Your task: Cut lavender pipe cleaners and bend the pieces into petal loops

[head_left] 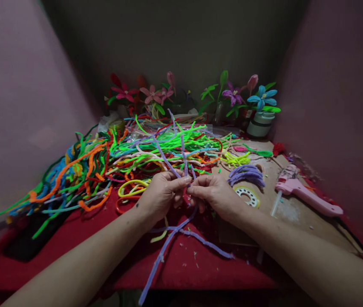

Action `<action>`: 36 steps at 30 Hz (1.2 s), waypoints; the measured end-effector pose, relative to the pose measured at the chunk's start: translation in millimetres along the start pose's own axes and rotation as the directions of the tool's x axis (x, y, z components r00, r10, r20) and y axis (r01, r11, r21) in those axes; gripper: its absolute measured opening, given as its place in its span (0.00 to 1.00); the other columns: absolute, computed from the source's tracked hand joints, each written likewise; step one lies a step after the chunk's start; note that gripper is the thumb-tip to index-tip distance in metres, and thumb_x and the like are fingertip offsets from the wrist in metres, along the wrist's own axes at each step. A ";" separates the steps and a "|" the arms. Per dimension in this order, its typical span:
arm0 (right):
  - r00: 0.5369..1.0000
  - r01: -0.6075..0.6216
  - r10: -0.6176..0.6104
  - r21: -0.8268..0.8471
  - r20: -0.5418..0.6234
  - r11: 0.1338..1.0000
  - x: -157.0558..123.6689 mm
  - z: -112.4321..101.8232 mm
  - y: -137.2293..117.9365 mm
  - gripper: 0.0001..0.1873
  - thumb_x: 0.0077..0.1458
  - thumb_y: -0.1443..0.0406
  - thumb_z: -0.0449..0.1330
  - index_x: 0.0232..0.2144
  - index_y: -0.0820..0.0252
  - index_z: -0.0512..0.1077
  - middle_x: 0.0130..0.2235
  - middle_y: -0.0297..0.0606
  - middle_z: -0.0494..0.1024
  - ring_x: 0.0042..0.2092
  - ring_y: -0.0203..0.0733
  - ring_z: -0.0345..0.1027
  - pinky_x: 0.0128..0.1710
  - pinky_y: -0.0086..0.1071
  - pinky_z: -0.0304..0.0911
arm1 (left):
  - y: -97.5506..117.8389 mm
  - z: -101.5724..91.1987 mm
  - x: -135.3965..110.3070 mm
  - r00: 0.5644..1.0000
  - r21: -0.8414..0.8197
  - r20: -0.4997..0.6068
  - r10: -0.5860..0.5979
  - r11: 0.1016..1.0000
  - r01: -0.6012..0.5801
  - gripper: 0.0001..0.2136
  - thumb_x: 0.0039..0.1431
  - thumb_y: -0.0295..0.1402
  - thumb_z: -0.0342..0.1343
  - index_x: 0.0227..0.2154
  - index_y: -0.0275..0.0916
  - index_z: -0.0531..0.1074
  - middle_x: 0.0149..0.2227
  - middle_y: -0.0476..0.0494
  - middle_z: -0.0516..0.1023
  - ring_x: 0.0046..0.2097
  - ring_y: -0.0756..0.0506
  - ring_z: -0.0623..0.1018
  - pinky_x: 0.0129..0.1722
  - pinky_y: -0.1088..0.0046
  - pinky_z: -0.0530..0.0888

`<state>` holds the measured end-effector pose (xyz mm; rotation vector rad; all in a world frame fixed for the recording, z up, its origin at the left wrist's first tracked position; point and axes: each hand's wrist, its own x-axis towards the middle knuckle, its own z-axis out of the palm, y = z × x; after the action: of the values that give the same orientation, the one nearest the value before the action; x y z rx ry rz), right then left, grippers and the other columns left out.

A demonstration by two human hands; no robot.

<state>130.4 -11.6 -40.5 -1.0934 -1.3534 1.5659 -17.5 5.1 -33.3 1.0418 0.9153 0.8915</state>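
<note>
Several purple pipe cleaners [185, 157] meet between my two hands, their upper ends pointing up and away from me. My left hand [162, 192] pinches them with thumb and fingers. Close beside it, my right hand [211, 192] pinches the same bunch from the other side; the exact crossing point is partly hidden by the fingertips. Other purple lengths [162, 256] stretch below the hands toward the table's front edge, crossing one another. Scissors with yellow and red handles [127, 198] lie just left of my left hand.
A heap of colourful pipe cleaners [85, 170] covers the left and back of the red cloth [200, 268]. At right, cardboard [303, 230] bears a pink glue gun [309, 192], a purple pipe cleaner bundle [247, 175] and a tape roll [248, 197]. Pipe cleaner flowers [262, 99] stand behind.
</note>
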 end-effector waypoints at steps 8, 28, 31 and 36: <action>0.999 -0.040 0.040 0.053 0.002 0.998 -1.7 -0.7 -2.2 0.11 0.44 0.62 0.60 0.18 0.63 0.65 0.15 0.29 0.68 0.12 0.27 0.54 0.11 0.22 0.47 | 7.8 -1.5 0.6 0.999 0.043 0.049 0.008 0.999 -0.010 0.10 0.48 0.34 0.59 0.20 0.33 0.67 0.13 0.50 0.68 0.13 0.54 0.64 0.13 0.79 0.62; 0.995 -0.096 0.087 0.200 0.049 0.975 -2.0 -1.0 -0.6 0.12 0.42 0.61 0.62 0.17 0.62 0.64 0.15 0.29 0.69 0.12 0.27 0.55 0.10 0.23 0.46 | 8.0 -6.1 1.8 0.991 0.093 0.134 0.006 0.995 -0.019 0.08 0.50 0.33 0.57 0.23 0.33 0.69 0.13 0.50 0.69 0.12 0.54 0.65 0.11 0.81 0.62; 0.996 -0.090 0.084 0.202 0.037 0.975 -2.5 -0.2 1.1 0.12 0.43 0.61 0.62 0.17 0.62 0.64 0.14 0.28 0.68 0.12 0.27 0.53 0.10 0.23 0.46 | 8.9 -2.7 0.4 0.995 0.235 -0.010 0.101 0.967 -0.096 0.09 0.49 0.35 0.58 0.22 0.33 0.70 0.13 0.49 0.70 0.13 0.53 0.66 0.11 0.80 0.61; 0.996 -0.082 0.074 0.218 0.044 0.973 -2.7 0.2 2.4 0.12 0.43 0.61 0.62 0.18 0.62 0.65 0.16 0.30 0.70 0.13 0.28 0.55 0.11 0.23 0.49 | 12.3 -2.6 -0.4 0.969 0.307 -0.106 0.224 0.934 -0.182 0.12 0.48 0.36 0.60 0.18 0.34 0.67 0.13 0.52 0.66 0.14 0.55 0.63 0.14 0.80 0.58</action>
<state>131.0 -14.5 -42.6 -0.9971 -1.1397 1.7533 -22.1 8.6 -22.2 1.3637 1.0955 1.0313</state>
